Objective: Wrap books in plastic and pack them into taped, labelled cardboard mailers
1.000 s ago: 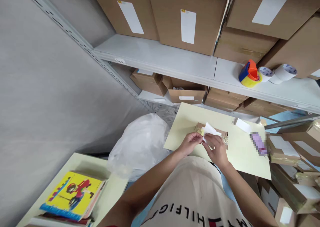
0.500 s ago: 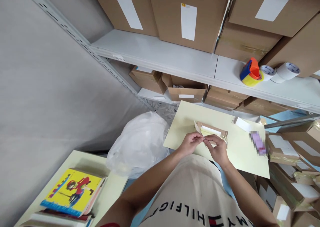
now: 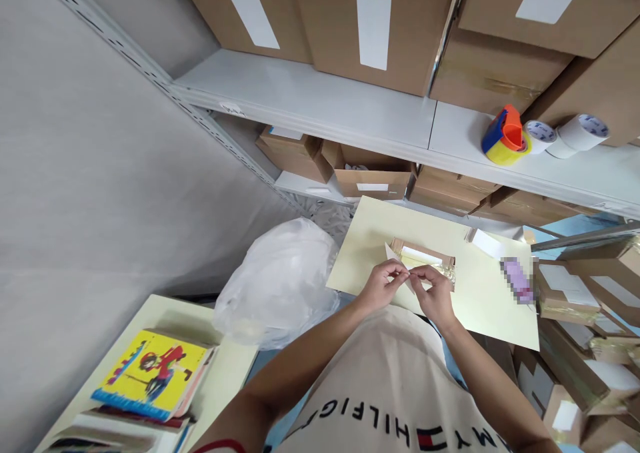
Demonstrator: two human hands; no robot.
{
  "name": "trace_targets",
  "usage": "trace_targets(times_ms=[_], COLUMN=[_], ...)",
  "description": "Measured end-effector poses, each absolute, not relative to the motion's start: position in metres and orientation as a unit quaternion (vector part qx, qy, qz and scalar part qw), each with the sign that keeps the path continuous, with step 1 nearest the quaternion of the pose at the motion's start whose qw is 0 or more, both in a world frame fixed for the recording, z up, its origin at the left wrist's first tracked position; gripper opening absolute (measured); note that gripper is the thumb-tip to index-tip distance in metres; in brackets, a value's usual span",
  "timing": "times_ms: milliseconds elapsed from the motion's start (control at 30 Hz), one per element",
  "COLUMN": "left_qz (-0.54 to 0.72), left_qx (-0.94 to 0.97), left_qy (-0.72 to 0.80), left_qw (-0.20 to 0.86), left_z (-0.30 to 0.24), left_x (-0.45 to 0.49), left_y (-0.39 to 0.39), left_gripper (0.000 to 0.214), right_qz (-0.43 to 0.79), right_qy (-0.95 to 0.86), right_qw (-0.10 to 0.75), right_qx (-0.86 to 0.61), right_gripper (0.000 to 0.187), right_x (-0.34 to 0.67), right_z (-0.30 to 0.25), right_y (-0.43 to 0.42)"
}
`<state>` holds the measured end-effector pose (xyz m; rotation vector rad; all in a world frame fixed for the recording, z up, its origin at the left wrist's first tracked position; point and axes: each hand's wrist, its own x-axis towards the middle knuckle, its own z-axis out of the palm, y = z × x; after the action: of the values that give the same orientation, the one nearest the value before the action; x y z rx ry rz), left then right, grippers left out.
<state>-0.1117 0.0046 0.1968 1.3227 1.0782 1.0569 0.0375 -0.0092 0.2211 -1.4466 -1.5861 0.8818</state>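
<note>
I'm pinching the paper slip [image 3: 391,254] in my left hand [image 3: 382,284] and right hand [image 3: 436,296], apparently peeling it, needing steady separation.

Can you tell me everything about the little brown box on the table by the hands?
The small box is oblong and looks like cardboard. It lies flat on the pale yellow table, slightly slanted. A long white strip shows on top, with shiny, yellowish tape wrinkled at the right end. A paper slip and both hands partly hide it; I can't tell if they touch it.
</note>
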Motion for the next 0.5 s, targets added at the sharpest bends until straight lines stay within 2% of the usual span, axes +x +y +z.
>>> trace_targets(times_ms=[167, 500], left_qz=[0.455, 0.429], left_qx=[0.557, 0.448], left_qy=[0.455, 0.449], left_qw=[0.524, 0.643], left_z=[0.1976, 0.2014], left_x=[-0.1091, -0.1106], left_y=[0.0037, -0.0002], left_gripper=[0.025, 0.034], right_qz=[0.323, 0.238], right_qy=[-0.649, -0.71], right_qw=[0.393, 0.382], right_qx=[-0.566, -0.542], right_gripper=[0.018, 0.019], right_x=[0.038, 0.0437], right_z=[0.2212, 0.2192], right_y=[-0.0096, -0.0072])
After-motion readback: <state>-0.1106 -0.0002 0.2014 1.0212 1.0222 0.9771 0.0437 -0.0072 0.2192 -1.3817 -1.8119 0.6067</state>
